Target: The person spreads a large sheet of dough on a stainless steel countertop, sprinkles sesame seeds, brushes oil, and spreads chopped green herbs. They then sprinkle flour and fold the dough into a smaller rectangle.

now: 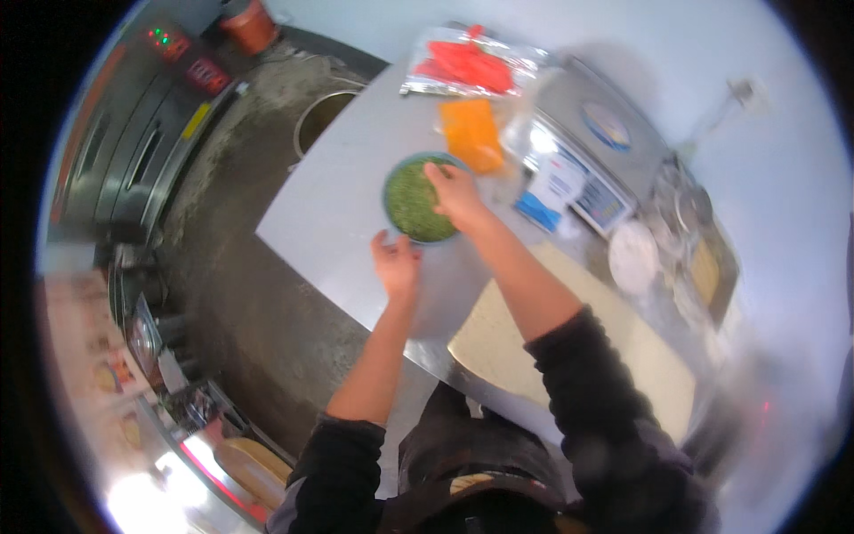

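A round bowl with a blue-grey rim [388, 212] stands on the metal table, filled with finely chopped greens [414, 203]. My right hand [458, 194] reaches over its right side, and its bent fingers grip at the greens; the fingertips are partly hidden. At the near left edge of the bowl is my left hand [396, 262], palm toward the rim, with its fingers loosely bent and apart. It holds nothing that I can see. Whether its fingertips touch the bowl I cannot tell.
A pale board or dough sheet [498, 334] lies under my right forearm. Beyond the bowl are an orange packet [471, 133], a red plastic bag [467, 67] and a scale [587, 133] bearing a blue-white packet [551, 191]. Cluttered utensils fill a tray [725, 289]. Steel ovens [133, 133] stand left.
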`<act>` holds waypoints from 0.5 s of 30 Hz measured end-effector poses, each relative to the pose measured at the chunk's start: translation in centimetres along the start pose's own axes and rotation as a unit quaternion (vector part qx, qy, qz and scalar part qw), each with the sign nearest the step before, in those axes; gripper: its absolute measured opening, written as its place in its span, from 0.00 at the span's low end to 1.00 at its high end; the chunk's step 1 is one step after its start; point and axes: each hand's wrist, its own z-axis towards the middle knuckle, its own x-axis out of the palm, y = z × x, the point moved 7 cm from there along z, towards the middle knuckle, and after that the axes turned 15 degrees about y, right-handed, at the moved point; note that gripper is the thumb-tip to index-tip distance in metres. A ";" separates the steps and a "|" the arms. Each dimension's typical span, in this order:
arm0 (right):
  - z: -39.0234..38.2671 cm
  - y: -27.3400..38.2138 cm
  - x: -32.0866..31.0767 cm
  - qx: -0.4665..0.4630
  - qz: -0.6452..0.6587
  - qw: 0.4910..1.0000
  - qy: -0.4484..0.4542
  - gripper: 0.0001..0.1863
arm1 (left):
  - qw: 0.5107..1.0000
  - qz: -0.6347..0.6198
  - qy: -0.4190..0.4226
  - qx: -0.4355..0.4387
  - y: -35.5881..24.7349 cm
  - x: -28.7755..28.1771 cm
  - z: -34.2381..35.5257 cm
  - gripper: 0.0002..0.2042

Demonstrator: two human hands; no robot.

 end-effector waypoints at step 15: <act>-40.0 -13.0 -21.1 0.015 0.469 0.873 -0.132 0.13 | 0.890 0.283 0.295 0.201 0.5 13.9 -11.4 0.21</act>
